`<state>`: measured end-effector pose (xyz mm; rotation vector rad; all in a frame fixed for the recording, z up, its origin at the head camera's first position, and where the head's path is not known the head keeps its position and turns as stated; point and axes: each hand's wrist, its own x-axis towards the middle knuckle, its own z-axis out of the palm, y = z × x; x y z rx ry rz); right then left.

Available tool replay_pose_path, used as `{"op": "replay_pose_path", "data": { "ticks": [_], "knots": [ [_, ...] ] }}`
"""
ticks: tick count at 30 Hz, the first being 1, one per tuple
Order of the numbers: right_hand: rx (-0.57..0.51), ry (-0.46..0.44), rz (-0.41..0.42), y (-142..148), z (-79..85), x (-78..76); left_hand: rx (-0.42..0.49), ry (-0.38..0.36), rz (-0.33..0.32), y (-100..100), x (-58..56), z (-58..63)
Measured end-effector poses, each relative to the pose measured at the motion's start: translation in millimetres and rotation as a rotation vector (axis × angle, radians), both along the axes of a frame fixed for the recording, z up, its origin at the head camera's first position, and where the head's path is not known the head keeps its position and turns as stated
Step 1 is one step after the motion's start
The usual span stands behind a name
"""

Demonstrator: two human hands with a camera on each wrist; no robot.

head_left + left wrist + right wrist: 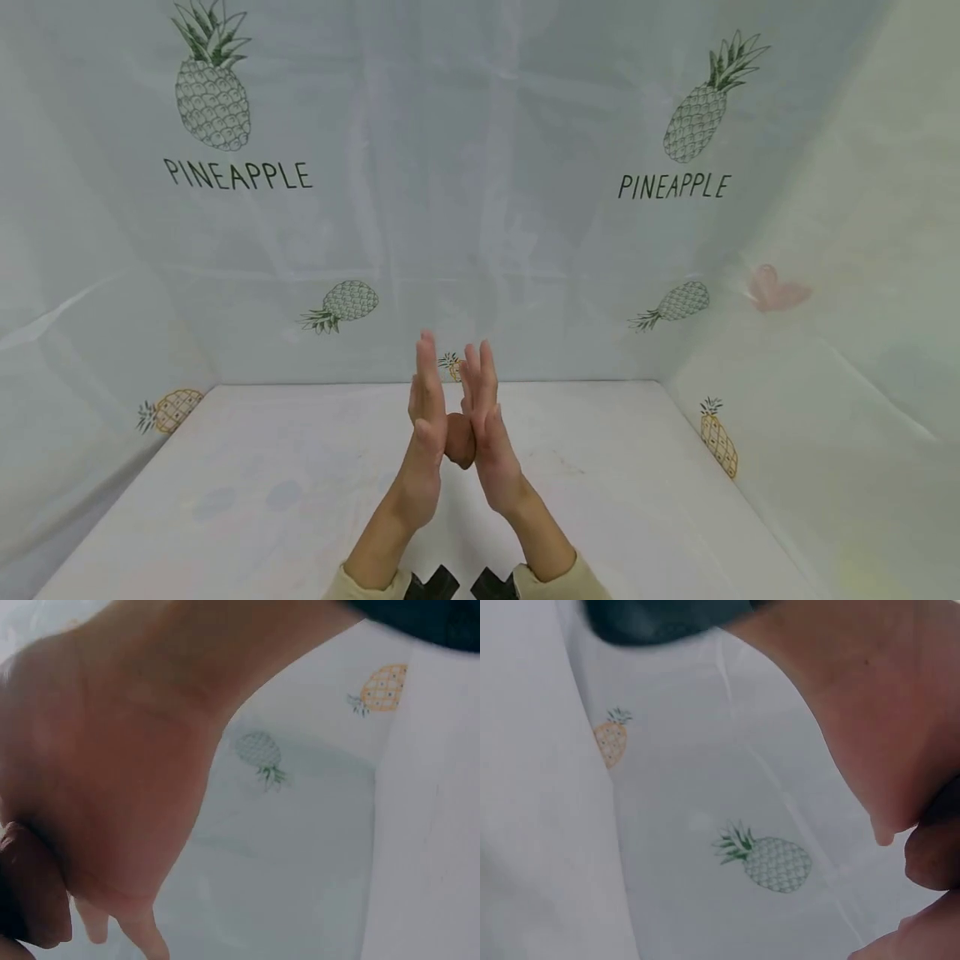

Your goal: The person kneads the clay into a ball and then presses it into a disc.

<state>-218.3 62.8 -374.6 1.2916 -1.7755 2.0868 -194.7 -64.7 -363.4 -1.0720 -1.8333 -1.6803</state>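
Note:
Between two upright palms sits a brown lump that looks like clay [460, 442], roughly rounded and narrowing at its lower end. My left hand [427, 429] presses it from the left with straight fingers pointing up. From the other side my right hand [492, 446] touches it with its palm, fingers likewise extended. Both hands are above the white table. The left wrist view shows the lump [41, 896] dark against the palm at the lower left. Only part of the lump [930, 859] appears at the right edge of the right wrist view.
A white table [262, 500] spreads beneath the hands. Behind it hangs a pale sheet [450, 167] printed with pineapples, and similar sheeting [840, 400] encloses both sides. Dark bands [432, 583] show at the beige sleeves [566, 581].

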Motion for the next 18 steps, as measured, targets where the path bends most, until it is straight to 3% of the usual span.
{"op": "replay_pose_path", "data": {
  "ticks": [4, 7, 14, 16, 18],
  "knots": [
    [0.061, 0.003, 0.036, -5.8, -2.5, 4.7, 0.091, -0.104, -0.106, -10.8, -6.4, 1.5],
    [0.076, 0.031, 0.037, -7.7, -1.0, 6.6, 0.107, -0.162, -0.145, -17.6, -11.8, 0.5],
    [-0.005, 0.115, 0.031, 0.6, 10.2, 9.0, 0.062, -0.320, -0.033, -17.4, -21.9, -11.4],
    [-0.029, 0.112, 0.024, 3.9, 11.4, 9.0, 0.035, -0.320, -0.044, -14.9, -23.5, -14.9],
    [-0.046, 0.098, 0.010, 7.0, 12.1, 8.6, 0.015, -0.262, -0.095, -11.0, -24.8, -18.0]
  ]
}}
